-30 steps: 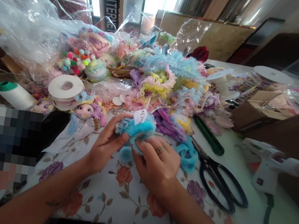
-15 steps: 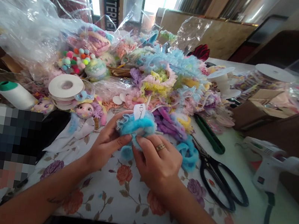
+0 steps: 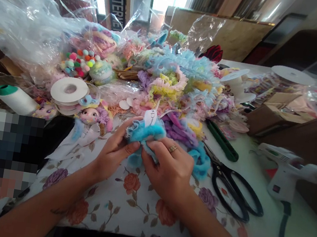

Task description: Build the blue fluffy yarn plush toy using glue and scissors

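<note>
Between my two hands is a fluffy blue piece of wool (image 3: 147,131) with a lacy edge at its left and a white printed tag (image 3: 150,118) standing up from its top. My left hand (image 3: 116,150) grips its left side, thumb across the front. Thumb and fingers of my right hand (image 3: 168,168), which wears a ring, pinch the fluff at its lower right. Some blue fluff hangs below, over the floral tablecloth (image 3: 120,204). Just right of my right hand lie a loop of blue wool (image 3: 202,163) and purple wool strips (image 3: 179,129).
Black-handled scissors (image 3: 234,190), a green cutter (image 3: 222,140) and a white glue gun (image 3: 291,171) lie to the right. Leftward are a ribbon spool (image 3: 69,90), a thread cone (image 3: 17,99) and a doll-face ornament (image 3: 89,115). Ruffled trims (image 3: 181,66) and plastic bags (image 3: 20,20) pile up behind.
The fluffy piece and its tag have tilted slightly, with the tag shifted a little right and its print turned more into view. My right fingers have shifted slightly on the fluff.
</note>
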Available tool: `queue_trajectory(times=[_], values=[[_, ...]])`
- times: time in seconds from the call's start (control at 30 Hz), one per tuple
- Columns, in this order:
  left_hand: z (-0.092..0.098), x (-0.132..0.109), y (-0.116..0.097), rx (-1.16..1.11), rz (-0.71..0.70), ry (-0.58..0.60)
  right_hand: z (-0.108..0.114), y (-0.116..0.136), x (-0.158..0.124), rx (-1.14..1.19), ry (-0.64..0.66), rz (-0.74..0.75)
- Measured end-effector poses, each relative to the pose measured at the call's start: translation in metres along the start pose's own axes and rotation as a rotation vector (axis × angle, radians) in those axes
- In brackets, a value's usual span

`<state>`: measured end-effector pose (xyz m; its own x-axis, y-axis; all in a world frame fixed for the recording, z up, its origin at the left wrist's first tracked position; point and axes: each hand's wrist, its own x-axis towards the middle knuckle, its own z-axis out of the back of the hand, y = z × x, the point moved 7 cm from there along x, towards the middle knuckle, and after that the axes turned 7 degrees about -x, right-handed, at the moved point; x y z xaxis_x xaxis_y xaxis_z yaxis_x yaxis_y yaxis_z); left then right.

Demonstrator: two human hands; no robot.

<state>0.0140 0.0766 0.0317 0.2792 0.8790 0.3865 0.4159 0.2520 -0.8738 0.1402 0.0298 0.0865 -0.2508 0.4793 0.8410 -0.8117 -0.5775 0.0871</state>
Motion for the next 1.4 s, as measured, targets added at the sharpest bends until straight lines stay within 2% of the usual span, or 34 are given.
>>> queue_trajectory(times=[0.1, 0.23, 0.4, 0.5, 0.83, 1.17, 1.4], values=[[-0.001, 0.000, -0.004, 0.057, -0.032, 0.001, -0.003, -0.006, 0.000, 0.089, 0.043, -0.094], [0.001, -0.003, 0.001, 0.058, 0.017, -0.009, -0.009, -0.012, -0.002, 0.180, 0.113, -0.208], [0.011, -0.007, 0.006, 0.113, 0.020, -0.121, -0.011, -0.003, -0.004, 0.107, 0.098, -0.133], [0.013, -0.006, 0.008, 0.158, 0.033, -0.147, -0.012, 0.003, -0.004, 0.068, 0.079, -0.077], [0.018, -0.007, 0.011, 0.186, 0.077, -0.185, -0.014, -0.003, -0.004, 0.124, 0.122, -0.152], [0.017, -0.007, 0.011, 0.226, 0.061, -0.175, -0.016, -0.014, -0.005, 0.268, 0.174, -0.317], [0.015, -0.006, -0.005, 0.413, -0.061, -0.181, -0.024, -0.025, -0.007, 0.419, 0.225, -0.486]])
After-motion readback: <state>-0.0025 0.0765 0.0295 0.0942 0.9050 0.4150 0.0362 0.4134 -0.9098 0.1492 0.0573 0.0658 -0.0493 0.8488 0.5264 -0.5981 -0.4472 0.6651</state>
